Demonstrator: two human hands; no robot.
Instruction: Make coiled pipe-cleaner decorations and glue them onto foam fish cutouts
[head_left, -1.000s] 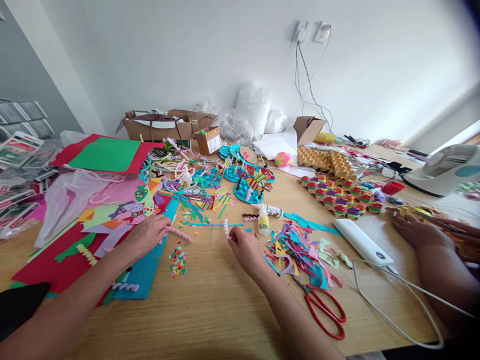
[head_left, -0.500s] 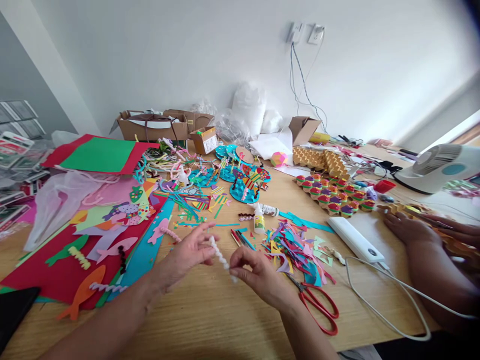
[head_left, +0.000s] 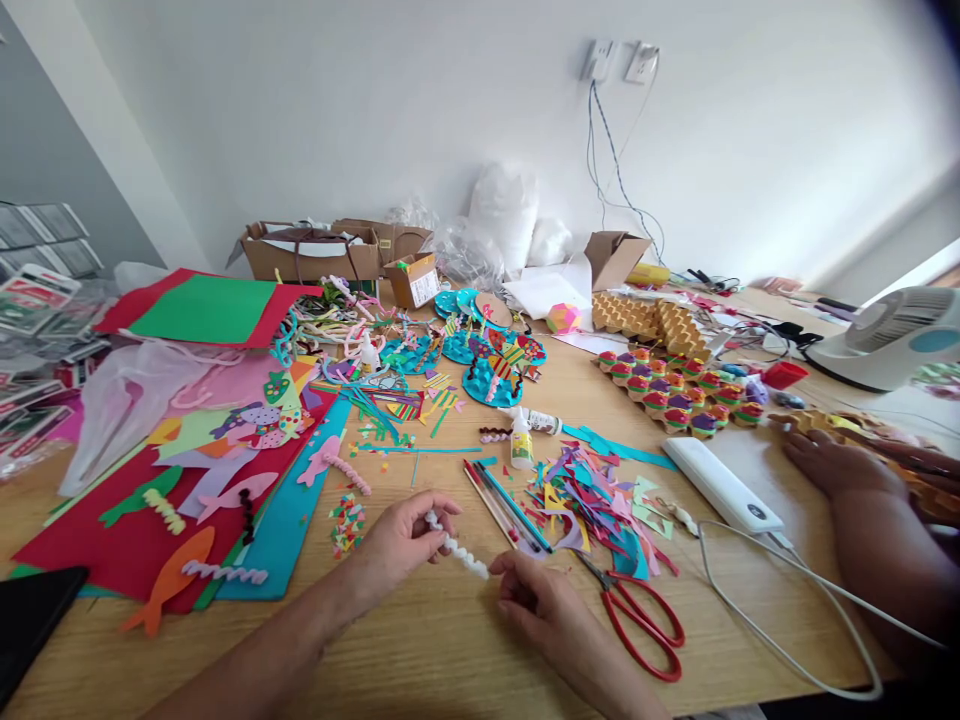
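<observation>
Pinched in the fingers of my left hand (head_left: 416,530) is a white pipe cleaner (head_left: 466,558) twisted into a coil, its free end pointing right and down. My right hand (head_left: 544,605) is beside that end, fingers loosely curled and apart, holding nothing that I can see. A small pile of paper confetti (head_left: 347,524) lies left of my left hand. Pens (head_left: 506,505) lie beyond my hands, with a glue bottle (head_left: 521,443) behind them. Red-handled scissors (head_left: 637,620) rest to the right of my right hand.
Paper fish with coiled tails, such as an orange fish (head_left: 174,575), lie on coloured sheets (head_left: 67,530) at left. Paper scraps (head_left: 589,500), a white power bank (head_left: 720,487) with its cable, and egg cartons (head_left: 679,395) are at right. Another person's hand (head_left: 844,465) works at far right.
My left hand has moved nearer and right, and now grips the upper end of the pipe cleaner. My right hand has come off the other end and moved right and nearer.
</observation>
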